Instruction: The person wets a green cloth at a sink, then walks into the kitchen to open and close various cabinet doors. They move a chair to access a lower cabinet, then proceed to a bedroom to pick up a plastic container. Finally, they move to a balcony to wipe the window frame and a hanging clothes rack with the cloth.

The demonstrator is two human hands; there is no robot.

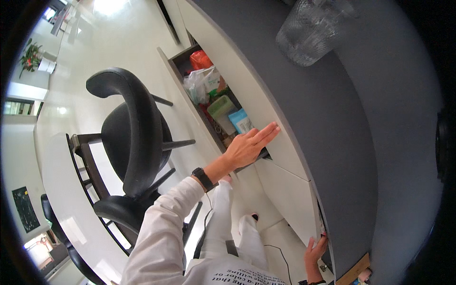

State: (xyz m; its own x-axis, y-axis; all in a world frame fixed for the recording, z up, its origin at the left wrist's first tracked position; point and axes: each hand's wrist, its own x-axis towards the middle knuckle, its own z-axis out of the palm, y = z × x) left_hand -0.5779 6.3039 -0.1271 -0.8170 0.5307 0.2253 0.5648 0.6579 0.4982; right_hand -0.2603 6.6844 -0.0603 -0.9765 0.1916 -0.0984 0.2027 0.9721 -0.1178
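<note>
My left hand (251, 144) is empty, its extended fingertips against a closed white drawer front (245, 74) under the dark grey countertop (320, 135). Beneath my palm an open drawer (174, 62) holds a red plastic bag (200, 60), a clear plastic bag (195, 87), a green-lidded plastic container (221, 107) and a blue packet (240, 119) with a label. At lower right, my right hand (316, 251) grips the end of another white drawer front (288, 203). That drawer stands slightly ajar; what is inside is mostly hidden.
A ribbed clear plastic container (310, 35) stands on the countertop. Behind the open drawer is a black chair (142, 124), beside a white-topped table (67, 199). A thin cable (283, 254) hangs near my legs. A potted plant (32, 57) stands far left.
</note>
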